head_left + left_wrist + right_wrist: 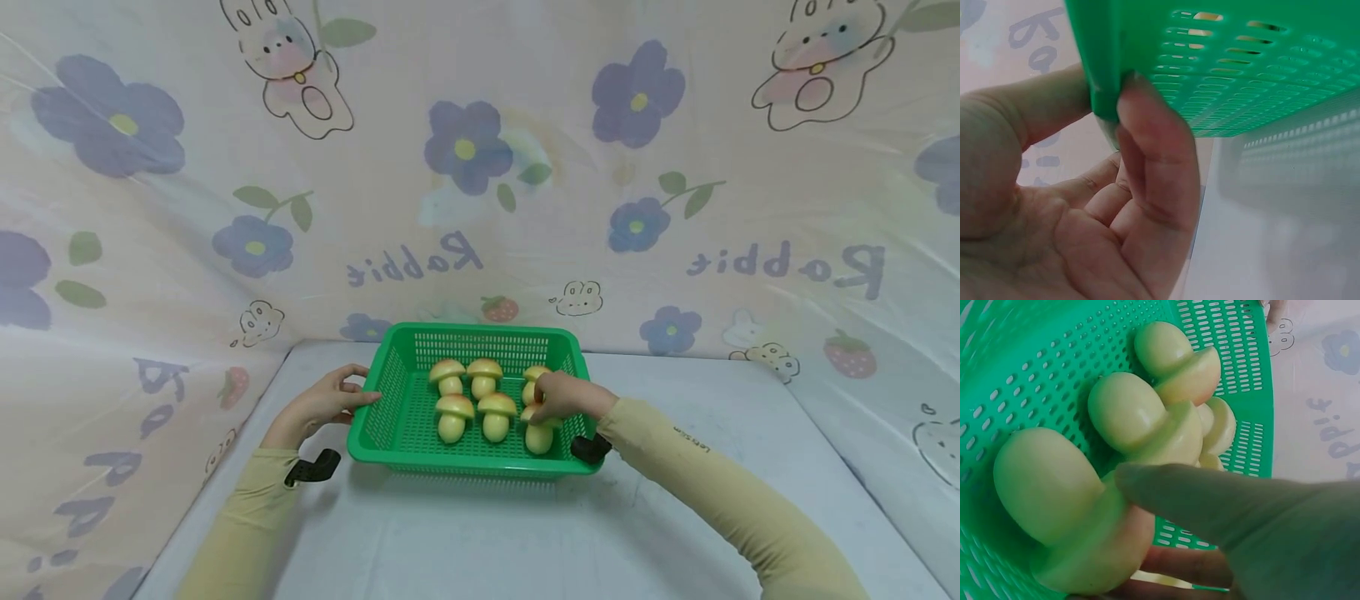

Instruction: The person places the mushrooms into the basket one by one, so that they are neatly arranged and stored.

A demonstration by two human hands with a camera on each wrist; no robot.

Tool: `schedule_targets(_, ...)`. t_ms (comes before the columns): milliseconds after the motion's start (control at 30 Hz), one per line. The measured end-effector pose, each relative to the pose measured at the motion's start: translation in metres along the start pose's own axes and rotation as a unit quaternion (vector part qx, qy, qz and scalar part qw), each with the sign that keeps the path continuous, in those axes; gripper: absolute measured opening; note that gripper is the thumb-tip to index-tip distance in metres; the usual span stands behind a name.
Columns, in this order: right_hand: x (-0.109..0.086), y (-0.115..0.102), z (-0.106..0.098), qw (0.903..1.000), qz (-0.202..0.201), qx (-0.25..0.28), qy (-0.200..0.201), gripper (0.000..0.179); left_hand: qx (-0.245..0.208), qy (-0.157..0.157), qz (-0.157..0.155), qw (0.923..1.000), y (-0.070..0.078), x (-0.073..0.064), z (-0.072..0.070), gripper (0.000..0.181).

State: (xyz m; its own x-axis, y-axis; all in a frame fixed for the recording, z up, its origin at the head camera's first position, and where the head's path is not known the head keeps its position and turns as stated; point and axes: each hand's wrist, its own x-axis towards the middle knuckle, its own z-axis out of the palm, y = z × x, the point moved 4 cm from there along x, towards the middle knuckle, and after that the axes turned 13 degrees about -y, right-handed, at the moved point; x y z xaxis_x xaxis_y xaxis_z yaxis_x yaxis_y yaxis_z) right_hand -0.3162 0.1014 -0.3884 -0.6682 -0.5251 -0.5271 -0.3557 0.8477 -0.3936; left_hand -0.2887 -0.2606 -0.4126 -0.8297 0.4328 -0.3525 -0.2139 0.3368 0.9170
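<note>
A green plastic basket (465, 464) with slotted walls stands on the white table and holds several toy mushrooms (495, 417) with yellow stems and reddish-tinged caps. My left hand (330, 400) pinches the basket's left rim (1100, 69), thumb on one side and curled forefinger on the other. Inside the basket at the right, my right hand (566, 396) grips the cap of the front-right mushroom (538, 439). In the right wrist view the thumb lies on this mushroom's cap (1104, 550), with fingers on its far side. Another mushroom (534, 375) behind it is partly hidden by the hand.
The white table surface (465, 542) extends around the basket. A patterned cloth (525, 217) with flowers and rabbits hangs behind the table and along its sides. A dark wrist strap piece (315, 468) sits at the left wrist and another (591, 448) at the right.
</note>
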Motion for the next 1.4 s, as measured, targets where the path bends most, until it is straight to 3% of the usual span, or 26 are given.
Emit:
schedule_targets(833, -0.007, -0.004, -0.002, 0.9999, -0.010, -0.001, 0.011, 0.035, 0.007, -0.003, 0.005, 1.0000, 0.001, -0.001, 0.000, 0.062)
schedule_targets(967, -0.010, -0.002, -0.005, 0.9996, -0.024, 0.008, 0.013, 0.038, 0.007, 0.007, -0.001, 0.9999, 0.001, 0.002, -0.001, 0.062)
schedule_targets(1167, -0.020, 0.005, -0.011, 0.9951, -0.073, 0.066, 0.009, 0.045, 0.018, 0.014, 0.006, 0.9997, -0.001, 0.001, -0.001, 0.068)
schedule_targets(1400, -0.055, 0.026, -0.018, 0.9741, -0.160, 0.154, 0.044, 0.054, 0.037, 0.017, 0.026, 0.9988, -0.005, -0.012, -0.008, 0.062)
